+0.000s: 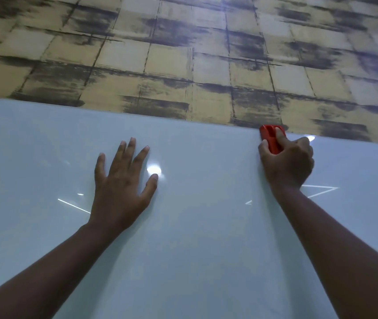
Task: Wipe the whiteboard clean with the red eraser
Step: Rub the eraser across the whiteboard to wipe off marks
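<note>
Head camera is the only view here, looking along a big glossy whiteboard [195,238] that fills the lower two thirds of the shot, with its top edge running across and dipping a bit toward the right. Right hand [287,162] is wrapped around the red eraser [271,138], thumb on the left side and fingers curled over the right, so it's a proper grip and not just a push. That eraser sits right at the board's top edge, over on the right side, pressed against the surface as far as I can tell; only its upper part pokes out past the fingers. Left hand [123,180] is flat on the board near the middle, fingers straight and fanned apart, thumb sticking out to the right, holding nothing. Both hands are well apart from each other, bare forearms coming in from the bottom corners. Board surface looks pale blue-white with a bright light spot reflected just beside the left thumb, plus a few thin white streaks near each wrist, and I can't say whether those are marks or reflections. Above the board is a wall [183,54] with tan square-pattern wallpaper and dark smudgy patches.
</note>
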A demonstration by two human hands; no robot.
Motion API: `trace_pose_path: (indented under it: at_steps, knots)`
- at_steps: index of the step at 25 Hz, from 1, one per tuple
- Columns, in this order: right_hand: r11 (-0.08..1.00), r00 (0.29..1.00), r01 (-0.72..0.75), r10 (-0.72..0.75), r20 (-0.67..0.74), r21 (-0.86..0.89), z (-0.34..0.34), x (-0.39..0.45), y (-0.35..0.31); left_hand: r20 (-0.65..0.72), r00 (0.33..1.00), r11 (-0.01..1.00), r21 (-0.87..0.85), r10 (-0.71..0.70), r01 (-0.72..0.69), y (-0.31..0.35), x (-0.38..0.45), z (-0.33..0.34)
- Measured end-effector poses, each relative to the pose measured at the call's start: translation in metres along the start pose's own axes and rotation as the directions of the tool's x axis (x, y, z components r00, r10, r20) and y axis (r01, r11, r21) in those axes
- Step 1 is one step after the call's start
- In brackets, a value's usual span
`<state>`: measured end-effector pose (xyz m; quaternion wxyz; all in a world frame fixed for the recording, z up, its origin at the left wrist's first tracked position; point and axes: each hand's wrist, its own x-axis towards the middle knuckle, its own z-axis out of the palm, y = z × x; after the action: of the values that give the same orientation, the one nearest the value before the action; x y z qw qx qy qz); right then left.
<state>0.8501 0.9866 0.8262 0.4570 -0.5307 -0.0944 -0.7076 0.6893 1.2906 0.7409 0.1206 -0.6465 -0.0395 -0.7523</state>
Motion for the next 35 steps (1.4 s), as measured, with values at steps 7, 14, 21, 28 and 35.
trace_pose_path:
  at_steps: [7, 14, 21, 28, 35]
  knots:
    - [0.929, 0.934, 0.335, -0.349, 0.072, 0.155, -0.009, -0.056, -0.021, 0.073, 0.996, 0.999, 0.021, 0.046, -0.048, 0.075, 0.001, 0.018]
    - [0.866, 0.868, 0.481, -0.492, 0.065, 0.137, -0.025, -0.038, 0.04, 0.066, 0.991, 0.988, 0.088, 0.12, -0.126, 0.128, -0.01, 0.045]
    - [0.994, 0.996, 0.088, -0.088, -0.008, 0.067, -0.048, -0.017, 0.127, 0.059, 0.989, 0.989, 0.056, 0.136, -0.14, 0.127, -0.021, 0.041]
    - [0.921, 0.927, 0.337, -0.361, 0.101, 0.197, -0.072, -0.109, 0.089, 0.06, 0.992, 0.992, 0.046, 0.114, -0.117, 0.134, -0.041, 0.036]
    - [0.748, 0.712, 0.645, -0.662, 0.233, 0.157, -0.103, -0.144, 0.085, 0.083, 0.984, 0.988, -0.013, 0.157, -0.156, 0.131, -0.067, 0.025]
